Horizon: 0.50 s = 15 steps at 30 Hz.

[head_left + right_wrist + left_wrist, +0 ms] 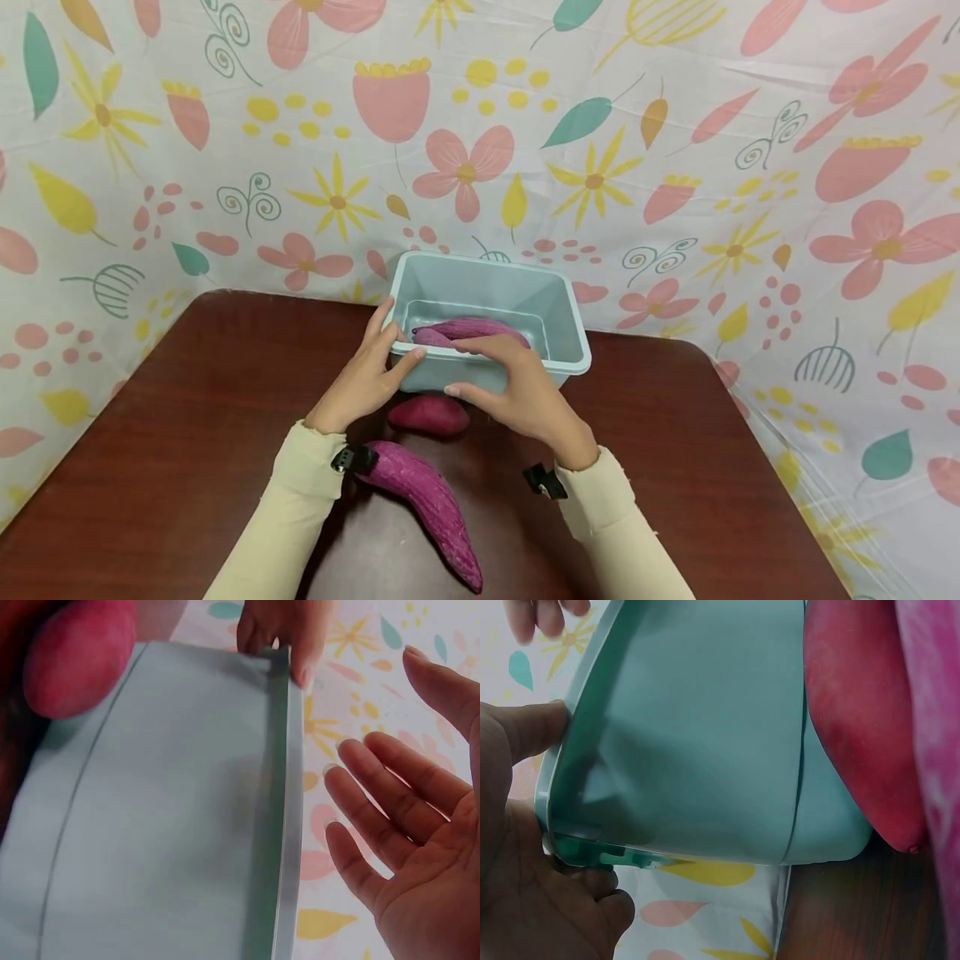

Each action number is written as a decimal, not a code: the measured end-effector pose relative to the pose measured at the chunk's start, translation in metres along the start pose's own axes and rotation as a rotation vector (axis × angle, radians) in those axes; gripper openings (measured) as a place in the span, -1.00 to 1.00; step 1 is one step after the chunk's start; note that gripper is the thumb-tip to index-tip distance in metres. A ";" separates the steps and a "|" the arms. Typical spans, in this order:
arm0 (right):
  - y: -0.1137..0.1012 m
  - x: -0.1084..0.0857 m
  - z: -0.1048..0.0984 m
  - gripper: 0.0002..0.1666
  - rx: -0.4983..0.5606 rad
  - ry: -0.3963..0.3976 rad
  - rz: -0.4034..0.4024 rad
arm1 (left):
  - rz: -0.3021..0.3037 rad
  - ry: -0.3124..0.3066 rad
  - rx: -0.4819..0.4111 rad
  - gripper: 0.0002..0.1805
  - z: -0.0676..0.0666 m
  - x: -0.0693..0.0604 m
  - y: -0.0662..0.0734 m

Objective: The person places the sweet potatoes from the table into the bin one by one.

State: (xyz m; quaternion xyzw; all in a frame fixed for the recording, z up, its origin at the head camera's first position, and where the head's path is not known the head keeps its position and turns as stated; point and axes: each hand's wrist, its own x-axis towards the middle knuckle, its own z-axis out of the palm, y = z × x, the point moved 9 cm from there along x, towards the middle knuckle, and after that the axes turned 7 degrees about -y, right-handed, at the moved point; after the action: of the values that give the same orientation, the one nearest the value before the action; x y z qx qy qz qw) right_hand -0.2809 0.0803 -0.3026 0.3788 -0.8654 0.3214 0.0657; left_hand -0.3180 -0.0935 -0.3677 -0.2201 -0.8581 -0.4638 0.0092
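Note:
A pale blue-grey plastic bin (491,279) stands at the back of the table, with purple sweet potatoes (480,327) inside. My left hand (363,375) grips the bin's front left corner, its thumb on the rim in the left wrist view. Over the front rim hovers my right hand (517,383), holding nothing; in the right wrist view its fingers (405,802) are spread and apart from the rim. A red sweet potato (429,415) lies just before the bin. Nearer, a long curved purple sweet potato (427,492) lies partly behind my left wrist.
The dark reddish-brown table (187,433) reaches out on both sides of my arms. A floral-print cloth (465,108) hangs close behind the bin and along both sides of the table.

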 end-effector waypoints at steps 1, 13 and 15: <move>-0.001 -0.003 0.001 -0.37 0.005 0.003 0.005 | 0.001 0.000 0.000 -0.64 0.000 0.000 0.000; -0.019 -0.022 0.027 -0.40 -0.001 -0.011 -0.103 | 0.001 0.007 0.008 -0.64 -0.001 -0.001 0.000; -0.018 -0.025 0.030 -0.41 0.001 -0.005 -0.092 | -0.001 0.004 0.009 -0.64 -0.001 -0.001 0.000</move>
State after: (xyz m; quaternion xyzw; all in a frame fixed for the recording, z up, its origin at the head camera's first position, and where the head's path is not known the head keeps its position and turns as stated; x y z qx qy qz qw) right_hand -0.2472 0.0682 -0.3258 0.4192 -0.8469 0.3177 0.0779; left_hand -0.3171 -0.0946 -0.3674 -0.2189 -0.8602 -0.4604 0.0117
